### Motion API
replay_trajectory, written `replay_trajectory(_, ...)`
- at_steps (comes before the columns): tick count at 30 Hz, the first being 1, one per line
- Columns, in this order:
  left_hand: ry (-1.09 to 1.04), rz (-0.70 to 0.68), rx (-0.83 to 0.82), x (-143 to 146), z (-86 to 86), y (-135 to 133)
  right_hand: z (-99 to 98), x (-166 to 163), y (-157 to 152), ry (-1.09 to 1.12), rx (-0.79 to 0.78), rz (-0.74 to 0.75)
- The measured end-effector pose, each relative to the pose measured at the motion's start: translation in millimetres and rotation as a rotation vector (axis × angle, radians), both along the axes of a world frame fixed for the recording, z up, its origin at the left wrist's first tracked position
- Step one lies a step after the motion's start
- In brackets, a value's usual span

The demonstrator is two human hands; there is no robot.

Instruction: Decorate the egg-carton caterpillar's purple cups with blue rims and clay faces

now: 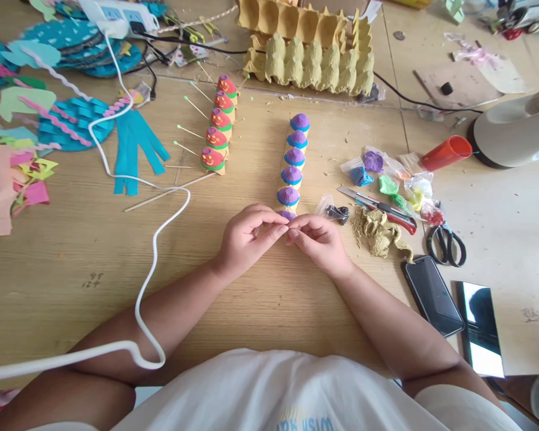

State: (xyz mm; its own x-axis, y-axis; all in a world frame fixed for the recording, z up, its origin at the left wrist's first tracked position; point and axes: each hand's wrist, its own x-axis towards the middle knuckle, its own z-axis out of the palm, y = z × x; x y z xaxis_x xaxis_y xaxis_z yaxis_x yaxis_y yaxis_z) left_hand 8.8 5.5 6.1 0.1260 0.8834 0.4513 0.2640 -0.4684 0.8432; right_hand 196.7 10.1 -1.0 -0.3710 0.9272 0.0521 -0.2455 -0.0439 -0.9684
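Note:
My left hand (250, 240) and my right hand (322, 243) meet fingertip to fingertip at the near end of an egg-carton strip (291, 175). Both are closed in a pinch, and whatever lies between the fingertips is too small to make out. The strip's bumps are capped in purple with blue bands, and my fingers partly cover the nearest one. To the left stands a second strip (216, 138), its bumps red and green with smiling faces and green-tipped sticks poking out. A small bag of black clay (338, 214) lies just beyond my right hand.
Right of the strips lie colored clay bags (388, 184), a utility knife (381, 209), scissors (447, 244) and a phone (433, 296). Egg cartons (318, 63) stand at the back. A white cable (155, 251) crosses the left side, near paper scraps (0, 185).

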Motion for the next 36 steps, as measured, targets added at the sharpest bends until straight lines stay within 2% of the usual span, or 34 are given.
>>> replay_trajectory(20, 0.006, 0.013, 0.019, -0.4, 0.1, -0.8, 1.5, -0.1, 0.6, -0.05, -0.038, -0.014)
replay_trajectory(23, 0.07, 0.024, 0.075, -1.5, 1.3, -1.6, 3.5, -0.4, 0.9, -0.04, -0.048, -0.022)
replay_trajectory(29, 0.282, 0.032, 0.299, -4.5, 0.7, -0.8, 5.6, -0.6, 0.3, -0.012, -0.085, -0.033)
replay_trajectory(36, 0.323, 0.068, 0.346, -5.4, -1.7, -0.1, 3.9, -1.0, 0.5, -0.033, -0.044, -0.051)
